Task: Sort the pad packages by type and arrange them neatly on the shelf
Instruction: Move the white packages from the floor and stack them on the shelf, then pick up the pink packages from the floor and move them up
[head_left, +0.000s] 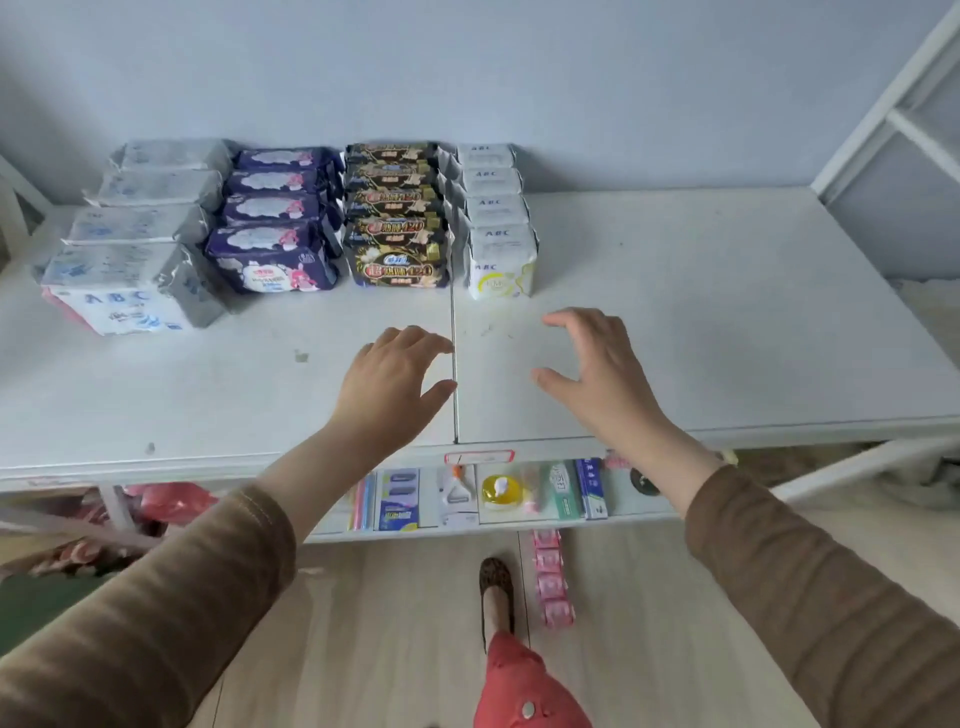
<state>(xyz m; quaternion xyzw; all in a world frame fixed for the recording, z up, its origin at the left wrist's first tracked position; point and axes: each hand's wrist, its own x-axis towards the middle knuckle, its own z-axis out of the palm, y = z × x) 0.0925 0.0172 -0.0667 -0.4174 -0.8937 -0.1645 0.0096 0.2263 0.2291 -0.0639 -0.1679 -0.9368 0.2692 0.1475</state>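
Pad packages stand in rows running front to back on the white shelf. From the left: large grey-and-white ABC packs, dark blue packs, black-and-gold packs, and small white ABC packs. My left hand hovers over the shelf in front of the black packs, fingers relaxed and empty. My right hand hovers in front of the small white packs, fingers spread and holding nothing. Neither hand touches a package.
A seam splits the shelf top between my hands. A lower shelf carries small goods such as toothpaste boxes. A strip of pink packets lies on the wooden floor. A white frame rises at the right.
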